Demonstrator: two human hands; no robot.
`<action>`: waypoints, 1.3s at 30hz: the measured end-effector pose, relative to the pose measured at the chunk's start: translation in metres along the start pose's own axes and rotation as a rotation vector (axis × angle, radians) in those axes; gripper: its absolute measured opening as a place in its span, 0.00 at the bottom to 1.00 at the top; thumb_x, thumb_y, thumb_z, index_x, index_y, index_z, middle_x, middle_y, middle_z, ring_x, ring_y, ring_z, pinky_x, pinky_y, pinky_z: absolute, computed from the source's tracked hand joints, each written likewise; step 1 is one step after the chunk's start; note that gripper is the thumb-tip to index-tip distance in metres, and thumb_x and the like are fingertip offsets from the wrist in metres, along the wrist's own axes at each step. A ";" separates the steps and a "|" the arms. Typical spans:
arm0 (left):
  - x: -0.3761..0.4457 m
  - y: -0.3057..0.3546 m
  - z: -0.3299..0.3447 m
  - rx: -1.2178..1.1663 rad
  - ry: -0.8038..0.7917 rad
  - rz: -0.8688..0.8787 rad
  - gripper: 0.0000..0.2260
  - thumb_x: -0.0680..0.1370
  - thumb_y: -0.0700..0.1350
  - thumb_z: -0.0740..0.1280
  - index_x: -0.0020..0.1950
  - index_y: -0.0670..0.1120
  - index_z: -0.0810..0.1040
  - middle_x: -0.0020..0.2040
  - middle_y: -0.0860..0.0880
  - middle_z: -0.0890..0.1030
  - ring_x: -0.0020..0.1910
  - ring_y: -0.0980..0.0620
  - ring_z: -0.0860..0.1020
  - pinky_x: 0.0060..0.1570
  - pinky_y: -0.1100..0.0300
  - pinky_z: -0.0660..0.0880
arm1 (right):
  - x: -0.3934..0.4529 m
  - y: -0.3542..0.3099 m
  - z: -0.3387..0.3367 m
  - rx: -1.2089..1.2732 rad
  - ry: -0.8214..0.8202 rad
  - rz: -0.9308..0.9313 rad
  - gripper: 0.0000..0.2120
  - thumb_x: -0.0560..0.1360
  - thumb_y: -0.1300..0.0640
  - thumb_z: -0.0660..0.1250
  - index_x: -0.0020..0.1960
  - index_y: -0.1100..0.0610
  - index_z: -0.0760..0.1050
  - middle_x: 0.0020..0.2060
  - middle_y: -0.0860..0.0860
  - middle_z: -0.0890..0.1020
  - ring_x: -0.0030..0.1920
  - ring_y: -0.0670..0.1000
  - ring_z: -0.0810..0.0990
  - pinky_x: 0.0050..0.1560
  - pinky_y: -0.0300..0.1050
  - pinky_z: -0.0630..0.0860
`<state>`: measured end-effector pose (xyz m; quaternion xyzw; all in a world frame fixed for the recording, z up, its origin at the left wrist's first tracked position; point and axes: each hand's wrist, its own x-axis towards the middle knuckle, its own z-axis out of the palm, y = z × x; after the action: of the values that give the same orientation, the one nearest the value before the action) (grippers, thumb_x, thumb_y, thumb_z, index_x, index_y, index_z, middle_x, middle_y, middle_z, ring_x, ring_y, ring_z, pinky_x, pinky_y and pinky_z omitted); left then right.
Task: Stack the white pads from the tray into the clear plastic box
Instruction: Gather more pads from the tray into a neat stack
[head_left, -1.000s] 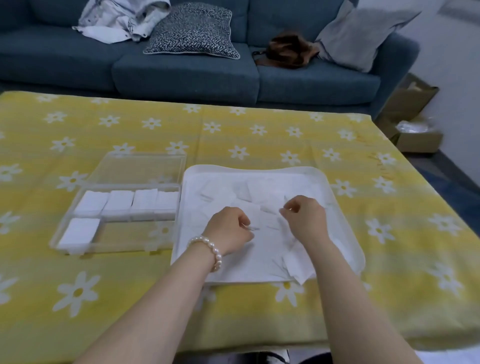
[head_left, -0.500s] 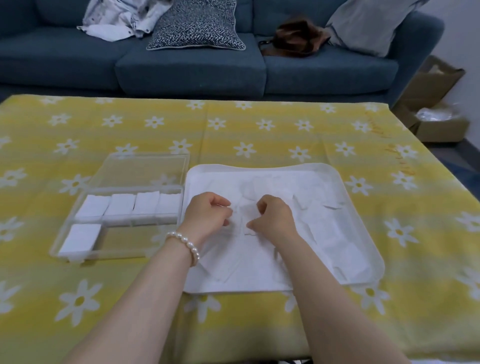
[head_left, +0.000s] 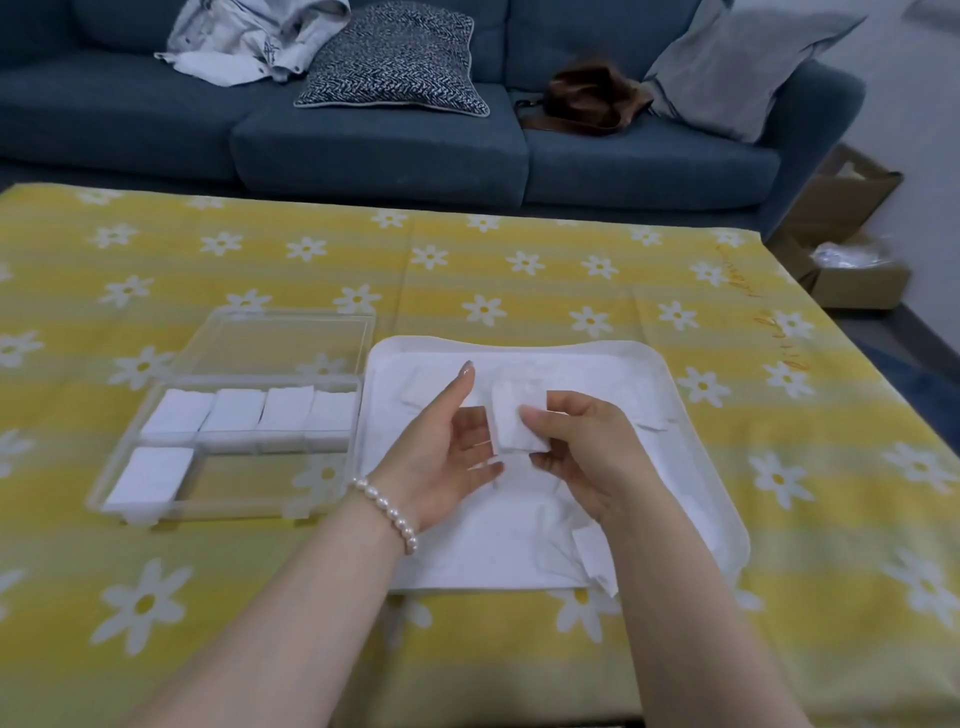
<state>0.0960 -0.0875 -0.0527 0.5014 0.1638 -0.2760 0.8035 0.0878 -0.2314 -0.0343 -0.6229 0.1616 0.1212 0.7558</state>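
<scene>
Left of the hands (head_left: 498, 447), the clear box (head_left: 228, 415) lies open-topped, its near compartment free; bare bench (head_left: 519, 270) beyond.

Glossy clear plastic box (head_left: 236, 447), matt white tray (head_left: 691, 431) (plastic), cloth tablecloth (head_left: 519, 270).

The right hand (head_left: 576, 447) is covering the lower right corner of the held pad (head_left: 517, 421), and its fingers are hiding behind that pad. Both forearms are running off the bottom edge. Loose pads (head_left: 597, 564) are blending into the white tray (head_left: 717, 519), so their count is staying unclear. The sofa (head_left: 374, 140) is being cut off at the top and left edges.
</scene>
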 end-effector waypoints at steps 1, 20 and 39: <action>0.000 -0.002 0.002 -0.067 -0.087 -0.006 0.28 0.69 0.64 0.64 0.55 0.42 0.82 0.50 0.44 0.82 0.50 0.48 0.79 0.59 0.54 0.71 | -0.004 -0.001 0.004 0.002 -0.008 -0.005 0.05 0.72 0.66 0.69 0.47 0.61 0.78 0.34 0.54 0.81 0.32 0.49 0.80 0.31 0.38 0.75; -0.010 0.005 -0.006 -0.282 -0.400 -0.176 0.27 0.70 0.63 0.65 0.52 0.41 0.80 0.44 0.45 0.79 0.41 0.48 0.79 0.44 0.53 0.79 | -0.020 -0.016 0.011 -0.754 -0.197 -0.406 0.28 0.62 0.60 0.77 0.59 0.45 0.75 0.56 0.42 0.77 0.52 0.38 0.76 0.46 0.24 0.69; -0.007 0.029 -0.038 -0.500 -0.142 -0.054 0.06 0.72 0.33 0.61 0.47 0.41 0.74 0.44 0.41 0.83 0.39 0.43 0.83 0.38 0.47 0.81 | 0.040 0.038 0.011 -1.389 0.229 -0.024 0.28 0.65 0.40 0.73 0.57 0.55 0.72 0.55 0.52 0.75 0.59 0.55 0.73 0.56 0.48 0.72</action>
<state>0.1081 -0.0420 -0.0449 0.2621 0.1837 -0.2829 0.9042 0.1109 -0.2138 -0.0823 -0.9719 0.1185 0.1219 0.1629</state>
